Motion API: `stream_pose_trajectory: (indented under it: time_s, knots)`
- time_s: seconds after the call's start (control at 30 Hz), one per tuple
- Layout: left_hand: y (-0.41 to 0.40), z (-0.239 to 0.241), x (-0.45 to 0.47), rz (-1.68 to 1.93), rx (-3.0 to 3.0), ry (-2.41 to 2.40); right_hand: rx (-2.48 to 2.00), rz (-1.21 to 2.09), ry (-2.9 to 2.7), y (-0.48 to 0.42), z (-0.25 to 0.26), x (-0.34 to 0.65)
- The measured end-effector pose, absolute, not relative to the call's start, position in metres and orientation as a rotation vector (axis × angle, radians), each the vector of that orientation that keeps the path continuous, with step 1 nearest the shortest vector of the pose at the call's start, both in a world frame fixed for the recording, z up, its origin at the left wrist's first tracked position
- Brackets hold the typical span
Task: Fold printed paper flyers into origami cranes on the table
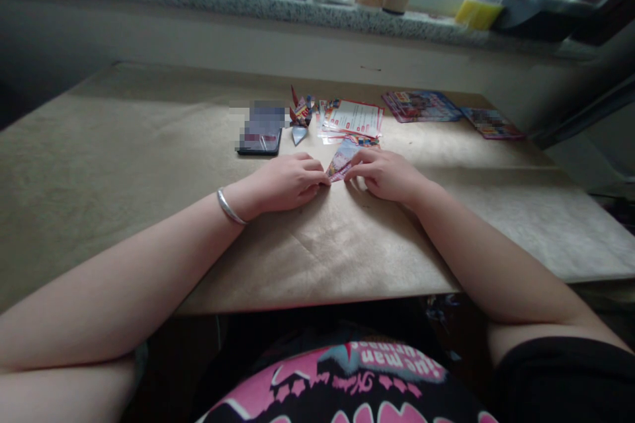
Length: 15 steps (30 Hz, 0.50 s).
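Note:
A small folded piece of colourful printed paper (341,157) lies on the table, its narrow corner pointing toward me. My left hand (292,182) has its thumb and fingers closed at that corner, from the left. From the right, my right hand (387,175) has bent fingers pressed on the paper's right side, covering part of it. Just behind the hands stands a folded paper figure (300,114) with pointed ends. Several printed sheets (353,117), white with red marks, lie behind the folded paper.
Left of the paper figure lies a dark phone (260,135), partly blurred out. Two piles of colourful cards, a larger pile (421,106) and a smaller pile (493,124), lie at the back right. Bottles and other items line the stone windowsill (278,3) beyond the table (124,165).

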State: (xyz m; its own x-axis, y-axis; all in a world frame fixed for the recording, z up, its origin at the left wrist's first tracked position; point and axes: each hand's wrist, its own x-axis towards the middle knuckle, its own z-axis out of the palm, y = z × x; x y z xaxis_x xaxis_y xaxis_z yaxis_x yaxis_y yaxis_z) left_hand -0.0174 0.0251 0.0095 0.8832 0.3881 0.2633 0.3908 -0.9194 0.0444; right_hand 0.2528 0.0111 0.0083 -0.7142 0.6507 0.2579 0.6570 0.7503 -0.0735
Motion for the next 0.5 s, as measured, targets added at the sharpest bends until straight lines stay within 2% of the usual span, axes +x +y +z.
stream_pose_trajectory:
  time_s: [0.5]
  knots:
    - [0.025, 0.012, -0.020, -0.461, -3.078, -0.595, -1.194, -0.045, -2.613, 0.013, 0.017, 0.279]
